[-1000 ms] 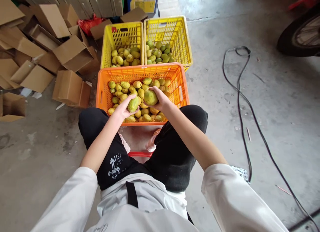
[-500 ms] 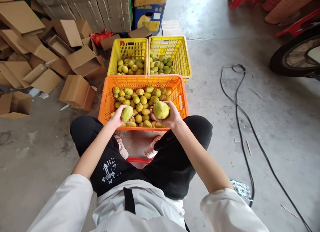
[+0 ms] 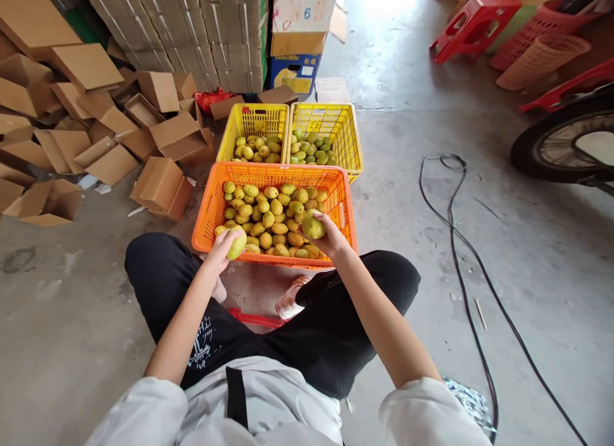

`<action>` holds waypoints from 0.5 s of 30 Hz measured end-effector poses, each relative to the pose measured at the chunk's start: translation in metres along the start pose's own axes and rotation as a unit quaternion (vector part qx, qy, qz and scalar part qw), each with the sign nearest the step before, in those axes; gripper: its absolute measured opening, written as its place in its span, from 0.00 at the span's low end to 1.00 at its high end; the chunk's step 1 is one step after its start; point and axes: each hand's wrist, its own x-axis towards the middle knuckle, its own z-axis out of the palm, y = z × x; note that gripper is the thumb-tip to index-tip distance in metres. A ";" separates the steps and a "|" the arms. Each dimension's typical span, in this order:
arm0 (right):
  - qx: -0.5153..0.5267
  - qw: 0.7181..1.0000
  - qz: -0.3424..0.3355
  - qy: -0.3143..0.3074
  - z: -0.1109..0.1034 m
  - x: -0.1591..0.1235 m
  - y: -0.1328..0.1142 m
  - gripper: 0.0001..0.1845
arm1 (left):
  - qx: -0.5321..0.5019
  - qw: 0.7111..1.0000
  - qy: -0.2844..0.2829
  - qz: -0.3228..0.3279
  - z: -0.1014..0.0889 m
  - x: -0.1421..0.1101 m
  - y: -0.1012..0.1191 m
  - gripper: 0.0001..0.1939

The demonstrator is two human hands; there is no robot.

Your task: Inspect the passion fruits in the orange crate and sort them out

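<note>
My left hand is closed on a yellow-green oval fruit over the near left edge of the orange crate. My right hand grips a larger, rounder green fruit above the crate's right side. Inside the orange crate lie many similar yellow fruits, some tinged with green. Behind it stand two yellow crates side by side. The left yellow crate holds yellowish fruit, and the right yellow crate holds greener fruit.
Loose cardboard boxes are heaped on the left. Bundled flat cardboard and a blue box stand behind the crates. A black cable loops across the floor at right, near a wheel and a red stool.
My hands have moved slightly apart, still holding their fruits. The left fruit is now at the crate's near left edge, and the right one is turned in my fingers. The view has tilted up.
</note>
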 end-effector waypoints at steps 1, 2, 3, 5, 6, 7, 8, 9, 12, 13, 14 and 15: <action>0.005 1.000 0.015 0.004 -0.001 0.000 0.001 0.11 | 0.005 1.000 -0.009 -0.007 0.000 -0.003 0.001 0.06; 0.009 0.999 0.030 0.010 -0.002 -0.001 0.003 0.10 | 0.013 0.999 -0.022 -0.020 -0.001 -0.006 0.001 0.05; 0.011 0.999 0.043 0.016 -0.003 -0.002 0.005 0.10 | 0.019 0.998 -0.035 -0.037 -0.002 -0.008 -0.001 0.07; 0.006 0.998 0.055 0.027 -0.002 -0.003 0.009 0.11 | 0.020 0.995 -0.052 -0.079 -0.004 -0.010 -0.006 0.11; -0.002 0.998 0.051 0.027 -0.002 -0.005 0.012 0.12 | 0.014 0.993 -0.052 -0.105 -0.005 -0.011 -0.009 0.13; -0.015 0.999 0.044 0.024 -0.001 -0.006 0.015 0.12 | 0.002 0.992 -0.038 -0.122 -0.007 -0.011 -0.013 0.14; -0.027 0.999 0.033 0.017 0.000 -0.008 0.018 0.13 | -0.011 0.990 -0.030 -0.139 -0.009 -0.010 -0.016 0.15; -0.033 0.999 0.023 0.009 0.001 -0.009 0.021 0.14 | -0.022 0.988 -0.025 -0.151 -0.011 -0.009 -0.019 0.16; -0.037 0.999 0.015 -0.028 0.005 -0.012 0.030 0.16 | -0.041 0.986 -0.014 -0.163 -0.017 -0.004 -0.020 0.16; -0.037 0.999 0.012 -0.035 0.007 -0.013 0.032 0.16 | -0.046 0.985 -0.011 -0.164 -0.018 -0.002 -0.018 0.16; -0.035 0.999 0.006 -0.040 0.010 -0.014 0.033 0.17 | -0.051 0.985 -0.007 -0.164 -0.018 0.000 -0.014 0.15; -0.031 0.999 0.000 -0.043 0.014 -0.016 0.032 0.17 | -0.056 0.985 -0.003 -0.161 -0.019 0.001 -0.010 0.13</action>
